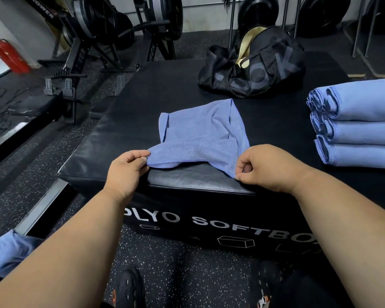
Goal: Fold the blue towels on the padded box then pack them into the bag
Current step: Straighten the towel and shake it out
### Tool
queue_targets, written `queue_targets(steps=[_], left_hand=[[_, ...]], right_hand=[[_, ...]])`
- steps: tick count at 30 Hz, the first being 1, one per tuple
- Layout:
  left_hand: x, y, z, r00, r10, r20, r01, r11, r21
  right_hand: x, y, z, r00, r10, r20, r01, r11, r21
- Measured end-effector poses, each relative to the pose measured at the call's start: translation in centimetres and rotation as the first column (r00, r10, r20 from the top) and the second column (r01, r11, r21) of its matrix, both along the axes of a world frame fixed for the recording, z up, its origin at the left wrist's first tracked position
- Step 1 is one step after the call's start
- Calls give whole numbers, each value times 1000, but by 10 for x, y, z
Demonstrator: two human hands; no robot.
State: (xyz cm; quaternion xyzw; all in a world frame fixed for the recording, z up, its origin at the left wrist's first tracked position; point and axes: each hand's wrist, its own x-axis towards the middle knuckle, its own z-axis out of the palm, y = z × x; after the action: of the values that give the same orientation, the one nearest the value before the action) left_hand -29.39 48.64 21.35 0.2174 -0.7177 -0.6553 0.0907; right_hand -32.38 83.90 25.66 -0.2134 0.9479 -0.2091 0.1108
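Flooring of speckled black rubber runs under everything, with rowing machines standing at the far wall. On it sits the padded box, black and glossy, with white lettering on its near face. At the box's far edge lies the bag, black with grey lettering, its mouth gaping to show a pale lining. Along the right side of the box top rests a stack of folded blue towels, well apart from the bag. Nearer the front, one loose blue towel lies rumpled on the box top, its near edge lifted. The left hand pinches the towel's near left corner between thumb and fingers. The right hand, fingers curled, pinches the near right corner just at the box's front edge. More blue cloth shows at the lower left.
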Motion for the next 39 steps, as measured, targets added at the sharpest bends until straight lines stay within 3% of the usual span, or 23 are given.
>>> queue_targets(steps=[5, 10, 16, 19, 24, 30, 33, 36, 39], left_hand=[[4, -7, 8, 990, -130, 48, 130, 992, 6], [9, -15, 15, 970, -217, 112, 239, 939, -248], [20, -10, 37, 993, -119, 19, 118, 933, -340], [23, -15, 47, 991, -132, -31, 109, 912, -395], [41, -26, 70, 988, -105, -112, 66, 949, -308], [79, -29, 129, 977, -117, -177, 63, 956, -286], [103, -31, 162, 963, -157, -219, 94, 958, -273], [126, -28, 188, 949, -150, -279, 93, 974, -209], [153, -29, 215, 925, -189, -329, 153, 979, -131]], right_hand=[[0, 2, -2, 994, -18, -110, 4, 992, -128], [-5, 1, 8, 964, -144, -223, 60, 937, -345], [-5, 0, 16, 960, -256, -116, 154, 824, -545], [-9, 2, 18, 945, -323, -44, 213, 715, -666], [-6, 9, 36, 936, -351, -26, 202, 595, -778], [23, 9, 70, 947, -296, -128, 118, 688, -716], [46, 7, 90, 930, -316, -185, 79, 667, -741], [69, 2, 111, 928, -334, -165, 68, 587, -806], [95, -10, 139, 952, -298, -65, 65, 407, -911]])
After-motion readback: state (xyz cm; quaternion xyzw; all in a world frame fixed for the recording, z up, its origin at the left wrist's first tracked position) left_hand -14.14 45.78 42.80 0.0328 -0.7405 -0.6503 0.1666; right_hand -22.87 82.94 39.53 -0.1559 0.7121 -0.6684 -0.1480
